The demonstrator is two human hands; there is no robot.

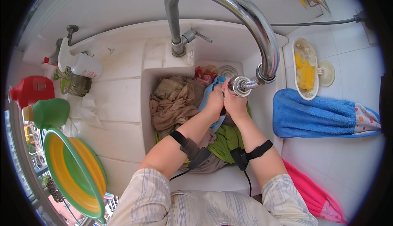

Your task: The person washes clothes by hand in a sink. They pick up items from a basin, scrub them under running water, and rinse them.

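Observation:
My left hand (215, 99) and my right hand (235, 105) are close together over the basin of a white laundry sink (264, 140). Both are closed on a wet-looking light blue cloth (205, 98), which trails out to the left and below them. The chrome faucet's spray head (240, 86) covers part of my right fingers. Beneath and around my hands lie a heap of brown cloth (172, 104), a green cloth (226, 141) and a red cloth (203, 75). Whether water is running cannot be told.
The curved chrome faucet (233, 3) arches above my hands. On the left ledge stand a spray bottle (87, 65), a glass jar with a plant (78, 84), red (33, 91) and green (50, 112) jugs, and a collapsible basin (76, 170). A blue towel (313, 114) and soap dish (305, 94) are at right.

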